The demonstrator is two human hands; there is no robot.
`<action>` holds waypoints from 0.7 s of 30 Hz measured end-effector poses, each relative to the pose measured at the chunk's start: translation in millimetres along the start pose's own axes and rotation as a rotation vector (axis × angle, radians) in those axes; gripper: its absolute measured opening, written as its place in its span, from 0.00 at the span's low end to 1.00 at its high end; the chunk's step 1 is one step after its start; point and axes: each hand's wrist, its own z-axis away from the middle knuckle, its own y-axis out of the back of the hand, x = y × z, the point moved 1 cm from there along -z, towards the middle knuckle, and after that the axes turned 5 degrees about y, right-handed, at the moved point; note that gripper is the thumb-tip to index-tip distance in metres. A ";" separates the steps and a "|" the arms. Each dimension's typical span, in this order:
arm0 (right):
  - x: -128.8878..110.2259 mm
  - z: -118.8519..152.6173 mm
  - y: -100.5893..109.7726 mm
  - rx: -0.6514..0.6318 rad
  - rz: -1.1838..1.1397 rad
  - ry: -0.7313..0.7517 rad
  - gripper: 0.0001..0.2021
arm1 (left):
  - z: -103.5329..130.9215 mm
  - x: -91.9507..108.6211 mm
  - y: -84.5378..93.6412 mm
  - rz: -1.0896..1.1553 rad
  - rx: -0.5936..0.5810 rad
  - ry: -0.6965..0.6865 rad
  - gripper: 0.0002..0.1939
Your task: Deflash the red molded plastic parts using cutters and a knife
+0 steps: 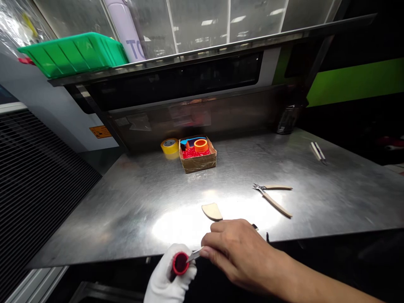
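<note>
My left hand (167, 277), in a white glove, is closed around a small red hollow cylinder (181, 264) with its open end facing up. In the bare fingers of my right hand (236, 252) is a thin metal blade (195, 254), its handle hidden by the hand. The blade's tip meets the cylinder's rim on the right side. Just beyond my right hand lies a flat cream fan-shaped piece (212, 211) on the metal table (132, 210). Farther right, cutting nippers (274, 200) with tan handles lie spread apart.
Toward the back stands a cardboard box (199, 164) with red and orange parts, beside a yellow tape roll (169, 146). A dark bottle (287, 118) and a pale slim tool (318, 152) are at the right. Overhead, a shelf (214, 46) carries a green bin (75, 54).
</note>
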 end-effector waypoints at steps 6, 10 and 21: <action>-9.5 -0.4 -11.0 0.028 -0.087 -0.048 0.14 | 4.8 -1.0 -12.1 0.125 0.196 0.018 0.12; -10.4 -1.8 -13.0 0.097 -0.147 -0.077 0.13 | 8.5 -0.6 -10.8 0.132 0.295 0.103 0.15; -22.4 -3.6 -29.0 0.097 -0.360 0.018 0.11 | 4.6 -4.2 -5.2 0.224 0.168 0.169 0.15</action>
